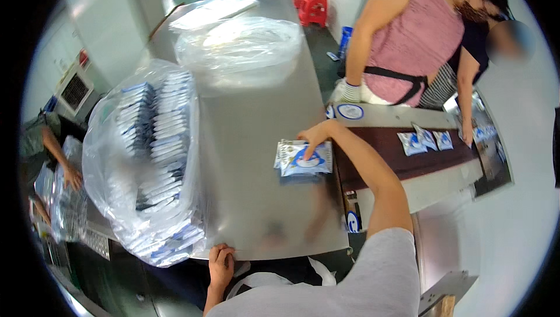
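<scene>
Over the right side of the steel table (256, 200), my right hand (315, 138) grips a small stack of white and blue sachets (305, 166) from above. Thumb and fingers pinch the stack's far edge, and the sachets lie at or just over the tabletop. My left hand (221, 263) rests at the table's near edge with its fingers curled in and nothing visible in them. To the left, a large clear plastic bag (93, 142) holds rows of similar sachets (171, 116) packed on edge.
On the right, a dark conveyor belt (379, 156) carries several loose sachets (413, 143). Two people stand beyond it, one person's hand (467, 133) reaching to its end. Clear plastic bags (245, 40) lie on the far table. Another person's hand (72, 177) is at far left.
</scene>
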